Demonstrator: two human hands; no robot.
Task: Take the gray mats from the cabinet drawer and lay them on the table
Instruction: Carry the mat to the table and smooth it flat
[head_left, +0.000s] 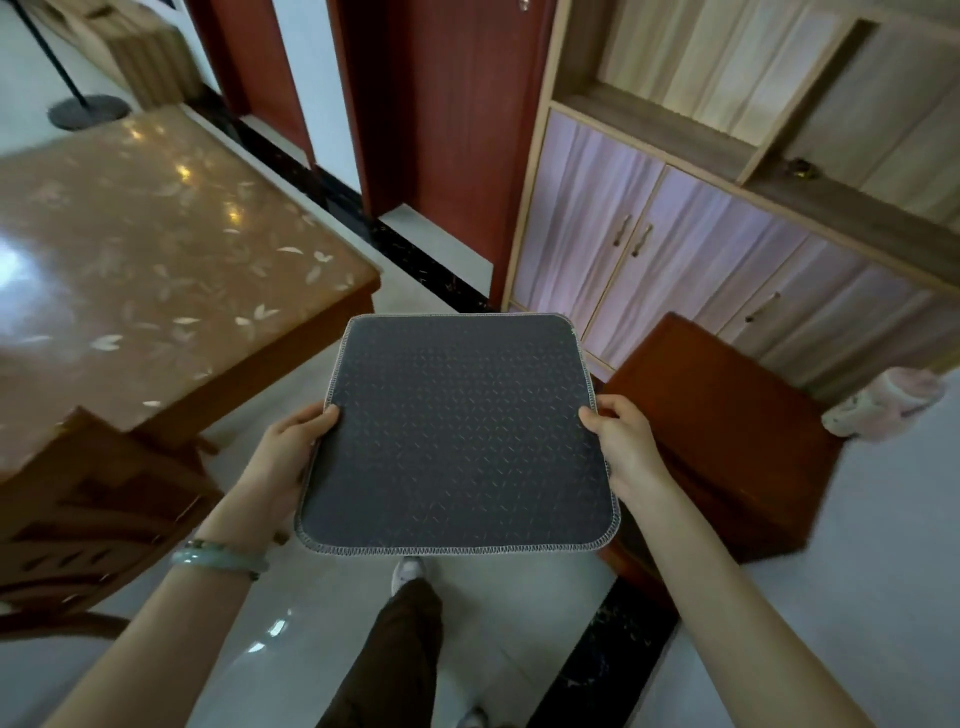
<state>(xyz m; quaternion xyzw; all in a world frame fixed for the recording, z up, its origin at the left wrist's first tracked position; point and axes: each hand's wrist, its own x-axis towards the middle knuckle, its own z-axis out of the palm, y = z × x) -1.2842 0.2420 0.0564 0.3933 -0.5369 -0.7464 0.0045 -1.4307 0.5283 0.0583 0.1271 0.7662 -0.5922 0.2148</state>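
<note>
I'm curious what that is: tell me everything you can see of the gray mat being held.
The gray mat is a dark, roughly square sheet with rounded corners, a fine repeating pattern on its face and a lighter stitched border. It looks like thin, slightly stiff fabric. It is held nearly flat in the air above the floor, the left hand gripping its left edge and the right hand its right edge. It is clear of the table.

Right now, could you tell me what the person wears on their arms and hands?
Both forearms are bare, without sleeves or gloves. The left wrist carries a pale green bangle beside a thin beaded bracelet; the right hand shows no jewellery.
</note>
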